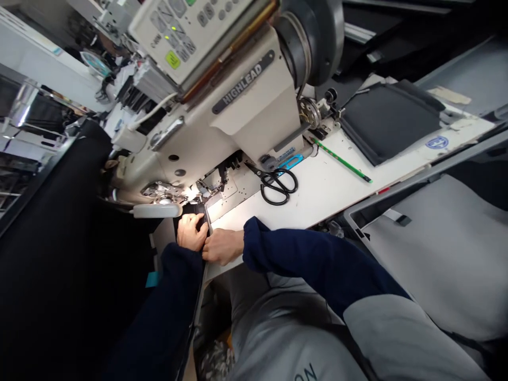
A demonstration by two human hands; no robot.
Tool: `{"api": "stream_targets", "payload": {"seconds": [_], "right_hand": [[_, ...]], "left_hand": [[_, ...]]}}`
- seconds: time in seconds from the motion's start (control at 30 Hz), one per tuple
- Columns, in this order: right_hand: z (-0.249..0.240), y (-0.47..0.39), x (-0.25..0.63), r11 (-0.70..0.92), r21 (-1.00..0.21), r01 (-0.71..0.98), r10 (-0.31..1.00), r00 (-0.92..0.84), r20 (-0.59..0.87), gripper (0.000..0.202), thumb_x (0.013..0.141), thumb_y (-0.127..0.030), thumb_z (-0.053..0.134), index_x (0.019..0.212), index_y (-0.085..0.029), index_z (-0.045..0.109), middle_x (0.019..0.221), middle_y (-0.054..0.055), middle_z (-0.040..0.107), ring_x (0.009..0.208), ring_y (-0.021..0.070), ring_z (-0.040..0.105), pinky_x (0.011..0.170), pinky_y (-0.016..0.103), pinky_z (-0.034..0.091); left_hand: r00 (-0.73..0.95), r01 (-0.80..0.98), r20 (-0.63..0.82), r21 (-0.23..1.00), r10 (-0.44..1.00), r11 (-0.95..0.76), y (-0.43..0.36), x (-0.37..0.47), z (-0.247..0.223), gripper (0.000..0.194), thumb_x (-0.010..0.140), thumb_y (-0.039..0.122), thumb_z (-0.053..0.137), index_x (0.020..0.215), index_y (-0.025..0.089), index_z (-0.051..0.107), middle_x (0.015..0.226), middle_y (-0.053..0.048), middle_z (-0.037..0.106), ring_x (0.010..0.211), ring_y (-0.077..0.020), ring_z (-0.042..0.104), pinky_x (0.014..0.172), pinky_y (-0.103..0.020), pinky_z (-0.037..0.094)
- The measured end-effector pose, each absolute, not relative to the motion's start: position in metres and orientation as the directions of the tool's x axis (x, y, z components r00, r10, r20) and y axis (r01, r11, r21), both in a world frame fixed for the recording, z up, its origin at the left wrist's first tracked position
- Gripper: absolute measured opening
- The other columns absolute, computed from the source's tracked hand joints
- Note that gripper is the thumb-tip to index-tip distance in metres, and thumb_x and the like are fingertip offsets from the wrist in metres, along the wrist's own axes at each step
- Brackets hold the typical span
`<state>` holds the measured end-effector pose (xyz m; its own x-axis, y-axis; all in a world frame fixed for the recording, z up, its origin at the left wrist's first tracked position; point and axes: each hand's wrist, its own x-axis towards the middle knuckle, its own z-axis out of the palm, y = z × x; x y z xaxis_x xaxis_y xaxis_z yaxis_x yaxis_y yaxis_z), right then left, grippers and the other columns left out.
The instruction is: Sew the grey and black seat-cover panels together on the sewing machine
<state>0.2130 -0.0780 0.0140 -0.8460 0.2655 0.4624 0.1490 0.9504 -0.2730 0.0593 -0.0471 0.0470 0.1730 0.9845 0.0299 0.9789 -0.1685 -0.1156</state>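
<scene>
A strip of black fabric (pixel 193 207) lies under the lit needle area of a sewing machine (pixel 254 98) marked HIGHLEAD. My left hand (pixel 191 232) rests on it just before the presser foot, fingers bent and thumb pressing the fabric. Close beside it, my right hand (pixel 223 246) is closed at the fabric's edge, near the front of the white table; its fingertips are partly hidden. Black scissors (pixel 280 185) lie on the table to the right of my hands, over part of a blue tool (pixel 291 163).
A green pencil (pixel 341 160) lies farther right, before a stack of dark panels (pixel 392 119). The machine's handwheel (pixel 317 39) stands at its right end. Large black material (pixel 55 248) hangs along the left. A grey chair-like surface (pixel 444 248) is at the right.
</scene>
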Motion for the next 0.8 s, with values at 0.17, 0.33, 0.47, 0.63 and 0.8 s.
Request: {"api": "stream_targets", "payload": {"seconds": [0.17,0.33,0.47,0.63,0.8], "right_hand": [[0.022,-0.081,0.225,0.949,-0.291,0.124,0.254,-0.847,0.468,0.019,0.083,-0.024,0.049,0.083,-0.014,0.065,0.086,0.008,0.070,0.083,0.0223,0.062,0.058,0.032,0.036],[0.021,-0.084,0.216,0.948,-0.289,0.136,0.260,-0.854,0.451,0.019,0.083,-0.024,0.049,0.086,-0.014,0.066,0.088,0.008,0.070,0.083,0.0227,0.062,0.055,0.030,0.035],[0.014,-0.081,0.201,0.986,-0.162,0.043,0.107,-0.905,0.412,0.016,0.079,-0.020,0.055,0.087,-0.016,0.068,0.085,0.008,0.071,0.079,0.0231,0.063,0.051,0.031,0.033],[0.008,-0.073,0.192,0.995,-0.092,-0.041,0.006,-0.889,0.458,0.019,0.081,-0.019,0.052,0.084,-0.024,0.070,0.087,0.003,0.073,0.077,0.0205,0.065,0.049,0.030,0.031],[0.005,-0.068,0.190,0.988,-0.107,-0.109,-0.039,-0.857,0.513,0.023,0.082,-0.017,0.051,0.082,-0.031,0.070,0.089,-0.005,0.073,0.081,0.0160,0.066,0.046,0.027,0.027]], "left_hand": [[0.082,0.992,0.060,-0.104,0.995,-0.075,-0.042,0.064,0.040,0.059,0.075,0.053,0.057,0.120,0.015,0.053,0.124,-0.015,0.051,0.113,-0.0350,0.048,0.093,-0.047,0.044],[0.177,0.979,0.059,-0.113,0.982,-0.170,-0.039,0.054,0.039,0.048,0.078,0.038,0.054,0.119,0.012,0.057,0.122,-0.015,0.052,0.112,-0.0309,0.050,0.101,-0.041,0.040],[0.219,0.971,0.103,-0.123,0.970,-0.206,-0.039,0.044,0.035,0.046,0.079,0.042,0.053,0.117,0.016,0.060,0.124,-0.013,0.053,0.113,-0.0289,0.051,0.100,-0.039,0.043],[0.246,0.967,0.126,-0.105,0.961,-0.234,-0.041,0.037,0.033,0.046,0.081,0.047,0.053,0.117,0.018,0.060,0.122,-0.012,0.055,0.113,-0.0263,0.054,0.098,-0.038,0.045],[0.239,0.971,0.194,-0.036,0.951,-0.236,-0.042,0.038,0.031,0.047,0.079,0.047,0.058,0.115,0.017,0.062,0.119,-0.012,0.056,0.108,-0.0255,0.057,0.096,-0.038,0.048]]}}
